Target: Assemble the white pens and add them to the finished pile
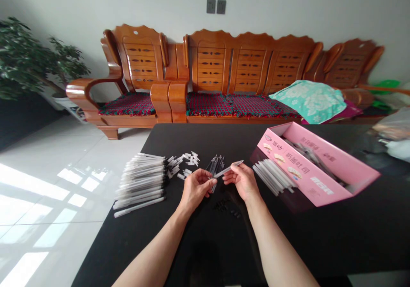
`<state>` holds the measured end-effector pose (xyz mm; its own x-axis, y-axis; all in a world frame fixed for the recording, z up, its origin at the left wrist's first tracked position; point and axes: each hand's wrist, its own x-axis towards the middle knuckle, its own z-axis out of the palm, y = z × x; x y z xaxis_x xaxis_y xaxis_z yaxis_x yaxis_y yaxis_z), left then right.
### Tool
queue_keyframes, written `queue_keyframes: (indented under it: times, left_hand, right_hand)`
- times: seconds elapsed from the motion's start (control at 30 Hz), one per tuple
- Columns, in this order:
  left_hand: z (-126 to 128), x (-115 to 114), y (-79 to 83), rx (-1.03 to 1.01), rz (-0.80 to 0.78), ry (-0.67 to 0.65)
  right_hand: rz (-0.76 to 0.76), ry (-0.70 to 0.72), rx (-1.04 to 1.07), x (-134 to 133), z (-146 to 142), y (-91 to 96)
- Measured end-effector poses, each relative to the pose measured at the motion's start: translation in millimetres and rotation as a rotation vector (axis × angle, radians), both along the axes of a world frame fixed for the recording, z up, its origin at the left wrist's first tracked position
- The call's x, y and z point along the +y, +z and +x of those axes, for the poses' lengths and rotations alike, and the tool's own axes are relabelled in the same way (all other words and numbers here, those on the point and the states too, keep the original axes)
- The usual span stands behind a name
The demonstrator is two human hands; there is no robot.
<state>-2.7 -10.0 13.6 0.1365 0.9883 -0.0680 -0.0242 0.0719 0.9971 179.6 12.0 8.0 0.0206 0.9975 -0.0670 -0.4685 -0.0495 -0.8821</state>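
Two hands meet over the middle of the black table, both on one pale barrel. The right hand pinches the barrel between thumb and forefinger near its middle, other fingers curled under, so the far end sticks up and away, tilted towards the box. The left hand pinches the barrel's near end with thumb and first fingers pressed together; whether it also holds a smaller part there is too small to tell. The grip at two spots probably keeps the thin barrel steady and lined up close in front of the person. Parts lie sorted by kind in an arc around the hands, likely so each is in easy reach. One big stack of white pens sits to the left, laid parallel. Loose white caps are scattered just beyond the left hand, and a bundle of dark refills lies just behind the barrel. Small black bits sit on the table near the wrists. A row of white tubes lies to the right, just beside the open pink box, which lies flat and holds more dark pieces inside. Behind the table stand a wooden sofa with a green pillow, and a plant at far left.
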Motion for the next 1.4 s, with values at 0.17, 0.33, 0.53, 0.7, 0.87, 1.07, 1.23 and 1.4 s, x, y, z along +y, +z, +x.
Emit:
queue_keyframes:
  times: [0.17,0.33,0.53,0.7,0.87,1.07,1.23,1.4]
  left_hand:
    - [-1.3,-1.5,-3.6,0.033,-0.018,-0.086]
    - [-0.7,0.6,-4.3,0.009,0.004,-0.034]
    - [-1.6,-0.6,-1.4,0.002,0.004,-0.037]
    - [-1.1,0.4,-6.3,0.025,-0.023,-0.090]
    - [-0.1,0.4,-2.1,0.002,-0.010,-0.010]
    - [-1.8,0.2,-3.6,0.000,-0.030,-0.102]
    - [-1.5,1.4,-6.0,0.006,-0.008,-0.048]
    - [-1.0,0.7,-3.4,0.000,0.004,-0.039]
  right_hand:
    - [0.001,-0.001,-0.005,-0.7,0.4,0.4]
    - [0.005,0.009,-0.003,-0.4,0.0,-0.4]
    - [0.008,0.002,0.006,-0.8,0.4,0.2]
    - [0.012,0.014,-0.015,-0.8,-0.1,-1.6]
    - [0.010,0.010,-0.014,-2.0,-0.5,-0.8]
    - [0.010,-0.004,-0.001,-1.2,-0.4,1.3]
    - [0.012,0.004,-0.006,-0.9,-0.8,1.0]
    - [0.016,-0.001,0.000,-1.0,0.1,0.9]
